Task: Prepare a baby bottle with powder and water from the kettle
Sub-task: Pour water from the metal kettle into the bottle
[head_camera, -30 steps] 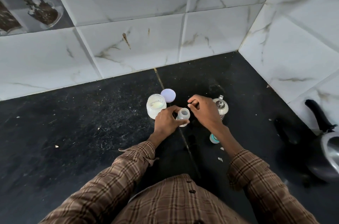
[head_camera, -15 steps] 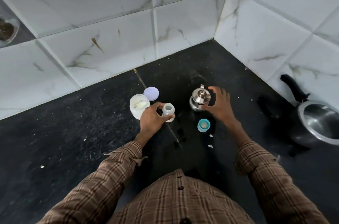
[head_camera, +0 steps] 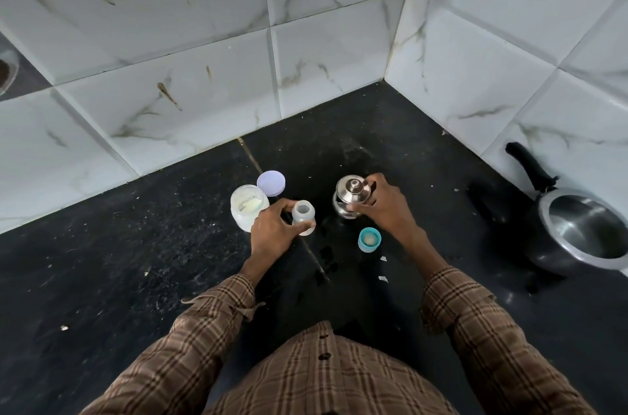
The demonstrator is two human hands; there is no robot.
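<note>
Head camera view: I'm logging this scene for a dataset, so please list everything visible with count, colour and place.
baby bottle: 1, translucent, open-topped, centre of countertop, held by left hand
powder jar: 1, clear with pale powder, open, left of the bottle
jar lid: 1, pale lilac, lying behind the jar
kettle: 1, steel, lidded, right of the bottle
bottle cap: 1, teal, near side of the kettle
cooking pot: 1, steel with black handle, far right
countertop: 1, black, speckled
wall tiles: many, white marble-look, behind and to the right
sleeves: 2, brown plaid
left hand: 1, fingers round the bottle
right hand: 1, fingers round the kettle
</note>
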